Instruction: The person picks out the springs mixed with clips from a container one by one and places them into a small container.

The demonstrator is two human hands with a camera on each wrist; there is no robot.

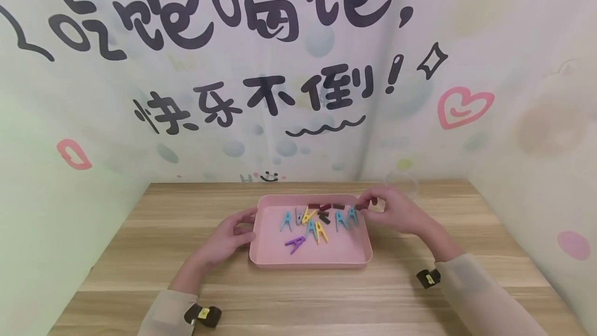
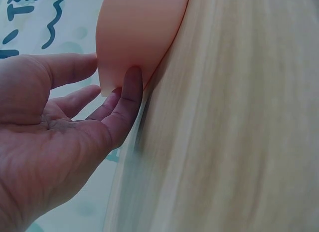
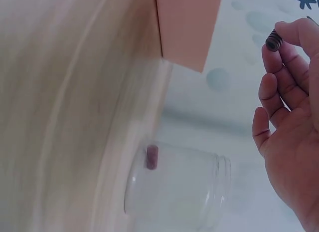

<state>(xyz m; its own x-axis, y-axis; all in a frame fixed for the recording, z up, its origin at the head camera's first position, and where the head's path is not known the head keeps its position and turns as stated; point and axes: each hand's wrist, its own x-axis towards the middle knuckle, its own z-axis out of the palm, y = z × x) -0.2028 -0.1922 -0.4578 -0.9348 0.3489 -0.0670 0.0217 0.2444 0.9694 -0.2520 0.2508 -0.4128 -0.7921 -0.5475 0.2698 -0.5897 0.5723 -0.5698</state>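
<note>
A pink tray (image 1: 275, 254) sits on the table, holding several blue, yellow and purple clothespins (image 1: 295, 244) and small dark brown cylinders (image 1: 324, 220). At its left side, my left hand (image 1: 228, 240) touches the outer wall with relaxed fingers; the left wrist view shows fingertips against the tray wall (image 2: 139, 32). Over the tray's far right corner, my right hand (image 1: 394, 211) pinches a small dark ribbed cylinder (image 3: 273, 41) between thumb and forefinger. Its other fingers are loosely bent. A clear jar (image 3: 184, 187) with a reddish-brown cylinder (image 3: 152, 157) inside stands beyond that hand.
The wooden table (image 1: 308, 302) reaches a printed wall covering (image 1: 261, 118) at the back. In the head view the transparent jar (image 1: 404, 183) is faint and partly behind my right hand. Dark wrist cameras (image 1: 203, 315) sit at both sleeves.
</note>
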